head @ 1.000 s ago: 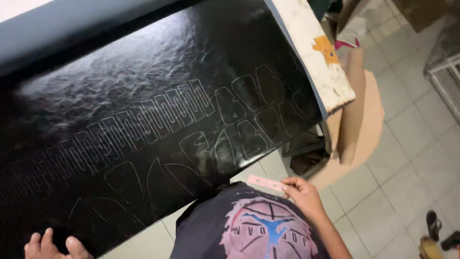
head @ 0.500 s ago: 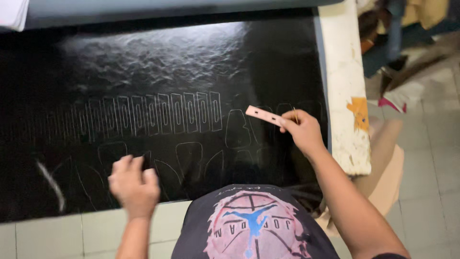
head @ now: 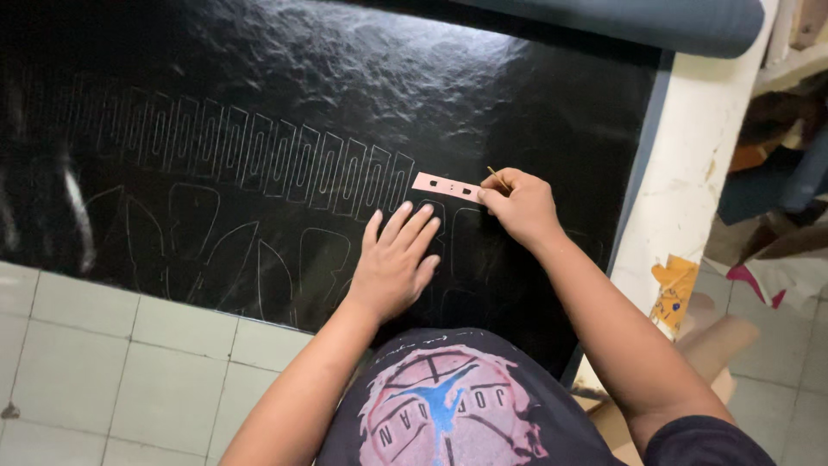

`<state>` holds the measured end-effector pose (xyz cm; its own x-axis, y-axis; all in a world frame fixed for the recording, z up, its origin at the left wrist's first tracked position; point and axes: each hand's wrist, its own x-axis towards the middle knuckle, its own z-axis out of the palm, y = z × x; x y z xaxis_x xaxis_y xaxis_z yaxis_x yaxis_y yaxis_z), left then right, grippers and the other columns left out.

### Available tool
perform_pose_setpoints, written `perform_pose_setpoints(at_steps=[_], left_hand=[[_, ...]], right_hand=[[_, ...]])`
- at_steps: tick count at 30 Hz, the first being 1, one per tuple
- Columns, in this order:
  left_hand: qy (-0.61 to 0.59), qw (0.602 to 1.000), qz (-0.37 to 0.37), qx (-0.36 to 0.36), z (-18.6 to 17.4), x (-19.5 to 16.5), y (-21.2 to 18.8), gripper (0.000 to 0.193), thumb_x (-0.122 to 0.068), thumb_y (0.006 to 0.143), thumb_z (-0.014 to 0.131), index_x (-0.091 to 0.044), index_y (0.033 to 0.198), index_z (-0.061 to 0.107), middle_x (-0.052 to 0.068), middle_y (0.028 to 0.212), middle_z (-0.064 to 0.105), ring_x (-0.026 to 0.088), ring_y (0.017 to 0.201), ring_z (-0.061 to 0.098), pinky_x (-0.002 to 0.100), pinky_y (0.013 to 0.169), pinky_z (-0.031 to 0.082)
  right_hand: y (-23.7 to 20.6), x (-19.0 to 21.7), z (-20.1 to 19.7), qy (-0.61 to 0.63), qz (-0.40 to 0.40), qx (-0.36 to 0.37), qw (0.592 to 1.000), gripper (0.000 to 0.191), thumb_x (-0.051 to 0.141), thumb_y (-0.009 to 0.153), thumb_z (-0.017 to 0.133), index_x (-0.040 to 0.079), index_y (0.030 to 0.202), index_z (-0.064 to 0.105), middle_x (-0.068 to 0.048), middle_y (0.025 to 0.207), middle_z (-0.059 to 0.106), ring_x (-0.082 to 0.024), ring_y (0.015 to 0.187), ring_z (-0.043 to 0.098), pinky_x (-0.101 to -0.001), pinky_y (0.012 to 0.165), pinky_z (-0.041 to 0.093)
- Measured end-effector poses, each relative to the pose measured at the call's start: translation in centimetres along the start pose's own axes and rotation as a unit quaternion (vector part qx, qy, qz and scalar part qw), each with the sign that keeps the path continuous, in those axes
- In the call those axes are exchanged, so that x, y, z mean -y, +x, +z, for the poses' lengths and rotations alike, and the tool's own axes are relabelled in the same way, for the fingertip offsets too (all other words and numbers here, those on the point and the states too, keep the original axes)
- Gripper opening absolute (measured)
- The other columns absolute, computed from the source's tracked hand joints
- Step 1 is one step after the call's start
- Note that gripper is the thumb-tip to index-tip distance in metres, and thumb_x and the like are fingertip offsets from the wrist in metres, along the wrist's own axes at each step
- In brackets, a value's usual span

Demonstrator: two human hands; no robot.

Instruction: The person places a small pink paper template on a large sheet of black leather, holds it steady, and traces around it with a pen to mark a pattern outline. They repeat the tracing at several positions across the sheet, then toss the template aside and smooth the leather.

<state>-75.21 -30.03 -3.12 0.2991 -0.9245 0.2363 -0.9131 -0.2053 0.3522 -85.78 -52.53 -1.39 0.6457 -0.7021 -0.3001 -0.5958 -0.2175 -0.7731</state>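
Head view: a black sheet [head: 328, 112] lies spread over the table [head: 699, 181], scored with a long row of traced slot outlines [head: 233, 155] and larger shapes nearer. The left hand [head: 395, 259] presses flat on it, fingers spread. The right hand [head: 520, 205] pinches a pink template [head: 447, 186] at the row's right end, with what may be a thin marker. Untraced sheet remains farther right. No containers show.
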Motion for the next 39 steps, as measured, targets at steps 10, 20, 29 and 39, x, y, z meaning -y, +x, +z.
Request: perform_pose_setpoints(at_steps=[10,20,29,39], left_hand=[[0.006,0.995,-0.088,0.045,2.0,1.6,1.2,0.061,-0.043,0.098,0.057,-0.019,0.153,0.047,-0.002,0.162,0.039,0.029,0.149,0.032,0.05,0.122,0.018],[-0.032,0.997,-0.074,0.009,2.3,2.0,0.9,0.056,-0.035,0.097,0.061,-0.017,0.149,0.053,-0.001,0.162,0.042,0.028,0.15,0.034,0.05,0.124,0.021],[-0.114,0.978,-0.17,-0.05,2.3,1.7,1.7,0.051,-0.021,0.094,0.065,-0.008,0.142,0.059,0.015,0.159,0.04,0.04,0.15,0.031,0.053,0.119,0.031],[-0.097,0.978,-0.175,-0.054,2.3,1.2,2.2,0.048,-0.022,0.094,0.067,-0.008,0.139,0.061,0.015,0.156,0.041,0.04,0.148,0.033,0.054,0.115,0.034]], right_hand=[[-0.3,-1.1,-0.1,-0.133,-0.149,-0.047,0.979,0.023,0.018,0.087,0.078,0.007,0.107,0.078,-0.007,0.095,0.066,-0.013,0.079,0.064,-0.0281,0.072,0.052],[-1.5,-2.0,-0.6,-0.115,-0.154,-0.009,0.981,0.032,0.022,0.087,0.078,0.014,0.119,0.076,-0.003,0.104,0.061,-0.013,0.075,0.06,-0.0276,0.069,0.051],[-1.6,-2.1,-0.5,-0.103,-0.155,-0.023,0.982,0.029,0.02,0.088,0.077,0.012,0.116,0.077,-0.003,0.101,0.061,-0.014,0.075,0.06,-0.0285,0.069,0.05],[-1.5,-2.6,-0.3,-0.112,-0.165,-0.066,0.978,0.022,0.019,0.089,0.079,0.01,0.109,0.078,-0.003,0.096,0.063,-0.014,0.078,0.061,-0.0297,0.07,0.05]])
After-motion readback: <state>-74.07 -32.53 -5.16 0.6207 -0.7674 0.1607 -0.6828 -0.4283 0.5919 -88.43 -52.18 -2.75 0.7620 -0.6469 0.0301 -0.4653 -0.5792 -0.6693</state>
